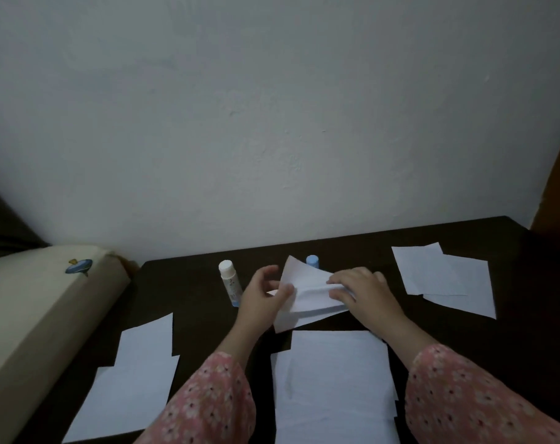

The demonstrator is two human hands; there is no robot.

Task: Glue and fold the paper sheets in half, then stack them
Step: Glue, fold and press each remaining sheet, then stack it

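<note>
- A half-folded paper sheet (307,294) sits mid-desk, its upper flap raised and bowed over the lower layer.
- The left hand (264,294) grasps the sheet's left edge, thumb on top and fingers curled beneath.
- The right hand (362,291) rests on the sheet's right side; its fingertips seem to pinch the fold, though the dim light makes this hard to confirm.
- A white glue stick (230,282) stands uncapped just left of the left hand; its blue cap (312,261) peeks out behind the sheet.
- A stack of sheets (333,386) lies on the dark desk (195,302) between the two pink floral sleeves (214,402).
- More sheets (134,376) lie near the left corner, and two overlapping sheets (445,278) lie at far right.
- A cream cushion (44,302) borders the desk's left side.
</note>
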